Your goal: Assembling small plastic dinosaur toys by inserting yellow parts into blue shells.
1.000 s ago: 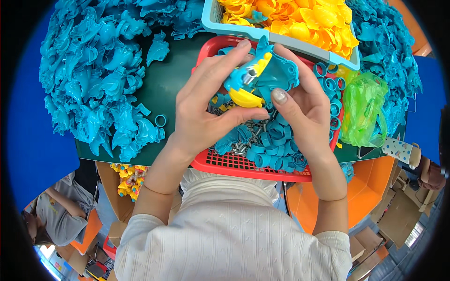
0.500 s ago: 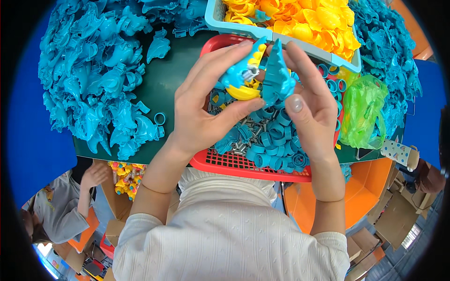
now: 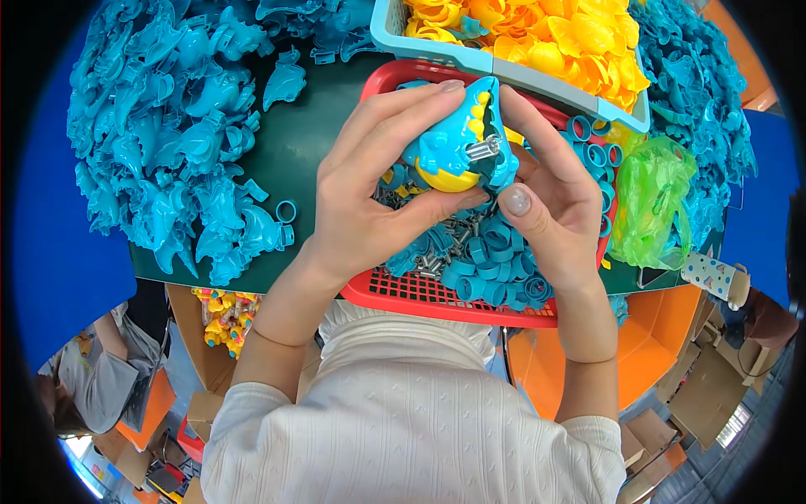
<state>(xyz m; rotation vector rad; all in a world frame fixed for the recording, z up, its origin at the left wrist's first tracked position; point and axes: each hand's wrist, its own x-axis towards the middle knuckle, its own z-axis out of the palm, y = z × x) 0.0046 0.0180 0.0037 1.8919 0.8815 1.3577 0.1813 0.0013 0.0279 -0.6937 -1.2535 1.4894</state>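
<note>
The left hand grips a glossy blue-and-yellow plastic half-shell; the right hand holds a blue plastic half-shell close against it, a silver metal cylinder between them. Both are above a red perforated plastic basket of blue plastic rings and small silver metal pins, on a dark green surface. Heaped blue plastic pieces lie left, a translucent green plastic bag right. Beyond is a light-blue plastic basket of yellow plastic shells. In the room, left, are a brown cardboard box and a person in grey.
</note>
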